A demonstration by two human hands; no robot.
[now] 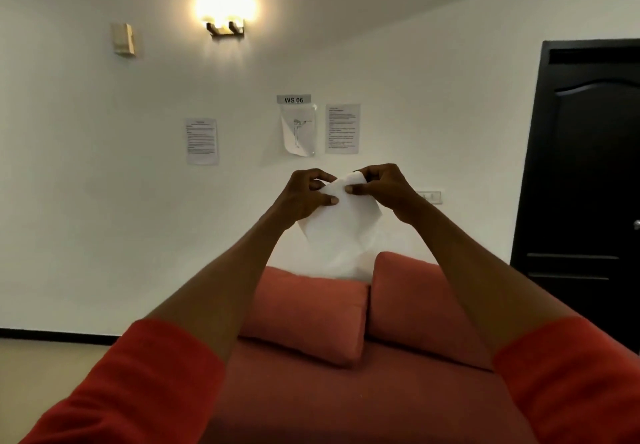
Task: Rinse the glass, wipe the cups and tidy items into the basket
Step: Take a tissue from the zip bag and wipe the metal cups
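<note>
Both my arms are stretched out in front of me at chest height. My left hand [306, 195] and my right hand [384, 185] pinch the top edge of a white tissue [341, 221] between thumbs and fingers. The tissue hangs down from the fingers, partly unfolded, in front of the white wall. No glass, cups or basket are in view.
A red sofa [346, 391] with two red cushions [308, 312] stands below my arms against the wall. A black door [588, 183] is at the right. Paper sheets [202, 141] and a lit wall lamp [225, 3] hang on the wall.
</note>
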